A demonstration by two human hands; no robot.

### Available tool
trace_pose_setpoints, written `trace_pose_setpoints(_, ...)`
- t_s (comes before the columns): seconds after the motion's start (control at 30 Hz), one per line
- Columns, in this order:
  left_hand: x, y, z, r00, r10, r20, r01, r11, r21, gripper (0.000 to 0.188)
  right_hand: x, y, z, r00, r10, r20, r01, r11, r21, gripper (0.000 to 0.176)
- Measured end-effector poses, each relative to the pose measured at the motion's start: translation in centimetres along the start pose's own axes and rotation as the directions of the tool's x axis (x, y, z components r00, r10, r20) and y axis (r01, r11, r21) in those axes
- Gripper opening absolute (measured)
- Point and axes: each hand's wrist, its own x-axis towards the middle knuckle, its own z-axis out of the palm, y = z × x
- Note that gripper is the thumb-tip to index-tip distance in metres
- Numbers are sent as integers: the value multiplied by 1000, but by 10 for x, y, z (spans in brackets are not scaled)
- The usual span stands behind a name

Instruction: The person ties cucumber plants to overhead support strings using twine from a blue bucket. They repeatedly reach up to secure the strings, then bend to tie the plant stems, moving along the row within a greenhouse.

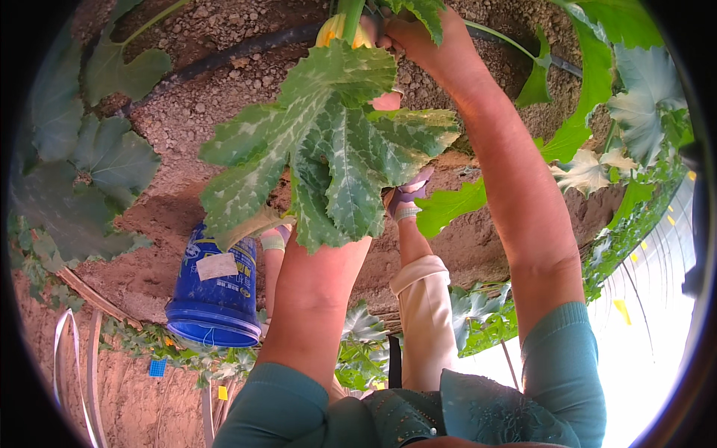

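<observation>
My right hand [411,33] reaches to the top of the view, beside a yellow squash flower [335,31] and a thick green stem [351,14]. Its fingers are bent and partly covered by a leaf; what they grip cannot be made out. A large, mottled squash leaf [336,134] hides most of my left hand [386,101], of which a small patch of skin shows beyond the leaf's upper right part. My left forearm passes under this leaf.
A dark irrigation hose [246,47] crosses the soil behind the plant. A blue plastic bucket [215,291] bearing writing stands at the left, near my feet. More squash leaves [112,162] spread at both sides. A wooden strip [98,297] lies at lower left.
</observation>
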Motion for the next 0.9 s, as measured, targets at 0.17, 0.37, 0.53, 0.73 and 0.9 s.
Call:
trace_pose_setpoints(0.17,0,7,2,989,-137,-56,141,988,65,17,-19,-1,2,995,99,-24,-100,994,-47,17)
trace_pose_setpoints(0.37,-3,-2,6,993,-20,-119,36,990,137,20,-28,4,-7,998,56,-25,-62,918,-391,16)
trace_pose_setpoints(0.53,0,-1,4,993,-56,-105,70,989,132,19,-27,4,-7,955,-228,-192,149,922,-357,12)
trace_pose_setpoints(0.73,-1,3,2,992,-75,-105,88,988,129,19,-40,9,-10,943,-334,2,284,801,-527,10)
trace_pose_setpoints(0.9,-1,1,3,991,-76,-107,90,987,134,18,-30,7,-9,937,-329,-114,266,888,-375,16)
